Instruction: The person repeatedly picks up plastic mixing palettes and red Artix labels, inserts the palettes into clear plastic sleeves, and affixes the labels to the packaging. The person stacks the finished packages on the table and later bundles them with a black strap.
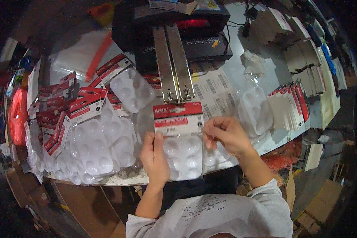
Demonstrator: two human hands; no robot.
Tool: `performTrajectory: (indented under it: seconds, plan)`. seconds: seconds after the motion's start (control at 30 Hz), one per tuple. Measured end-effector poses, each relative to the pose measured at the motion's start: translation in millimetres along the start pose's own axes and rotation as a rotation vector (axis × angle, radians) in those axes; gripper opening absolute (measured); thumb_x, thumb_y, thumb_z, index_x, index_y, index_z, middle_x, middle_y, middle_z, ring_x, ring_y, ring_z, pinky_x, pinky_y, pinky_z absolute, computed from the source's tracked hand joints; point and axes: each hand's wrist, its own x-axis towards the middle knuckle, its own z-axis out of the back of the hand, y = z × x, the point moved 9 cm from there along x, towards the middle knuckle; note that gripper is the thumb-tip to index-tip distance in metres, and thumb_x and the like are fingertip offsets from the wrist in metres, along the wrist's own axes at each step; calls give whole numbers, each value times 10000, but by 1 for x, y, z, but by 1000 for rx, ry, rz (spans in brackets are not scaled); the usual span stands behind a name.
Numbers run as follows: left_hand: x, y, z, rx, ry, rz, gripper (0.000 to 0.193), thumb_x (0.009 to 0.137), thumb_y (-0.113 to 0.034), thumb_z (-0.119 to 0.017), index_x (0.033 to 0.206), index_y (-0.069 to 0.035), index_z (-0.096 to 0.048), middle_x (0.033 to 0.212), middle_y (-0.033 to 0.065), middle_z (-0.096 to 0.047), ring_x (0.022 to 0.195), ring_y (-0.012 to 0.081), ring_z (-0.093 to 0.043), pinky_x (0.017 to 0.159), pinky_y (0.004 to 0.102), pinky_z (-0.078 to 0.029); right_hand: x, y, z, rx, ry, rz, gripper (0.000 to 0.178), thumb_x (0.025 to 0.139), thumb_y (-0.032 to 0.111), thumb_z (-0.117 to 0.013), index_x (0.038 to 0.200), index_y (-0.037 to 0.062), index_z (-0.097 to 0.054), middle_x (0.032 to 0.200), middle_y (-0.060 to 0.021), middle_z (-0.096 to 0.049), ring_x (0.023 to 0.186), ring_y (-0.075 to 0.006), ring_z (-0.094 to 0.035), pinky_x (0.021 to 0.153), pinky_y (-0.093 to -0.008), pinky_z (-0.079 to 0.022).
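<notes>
A white plastic paint palette (pixel 184 158) in a clear bag hangs below a red-and-white header card (pixel 177 112) in front of me. My left hand (pixel 155 158) grips the left edge, thumb up along the card's lower left corner. At the card's lower right, my right hand (pixel 227 135) has its fingers curled and pinched together by the bag's edge; the exact contact is hard to make out. The card's top edge sits right at the front end of two long metal arms (pixel 173 63) that reach out from a black machine (pixel 133 29).
Bagged palettes with header cards (pixel 92 150) are heaped on the left. One bagged palette (pixel 254 109) lies right of my right hand, near a stack of folded header cards (pixel 291 105). Barcode label sheets (pixel 212 89) lie behind. Card stacks (pixel 305 55) line the table's right side.
</notes>
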Motion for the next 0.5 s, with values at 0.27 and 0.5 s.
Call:
performTrajectory:
  seconds: [0.27, 0.5]
  plan:
    - [53, 17, -16, -149, -52, -40, 217, 914, -161, -480, 765, -5, -505, 657, -11, -455, 643, 80, -368, 597, 233, -331, 46, 20, 7, 245, -125, 174, 181, 863, 163, -567, 843, -15, -594, 700, -49, -580, 544, -106, -541, 500, -229, -436]
    - [49, 28, -12, -163, -42, 37, 204, 895, -144, -492, 736, -16, -505, 634, -18, -424, 617, 75, -344, 564, 223, -303, 31, 32, 14, -135, -200, 336, 214, 879, 184, -536, 849, -20, -593, 672, -55, -575, 512, -110, -549, 477, -234, -443]
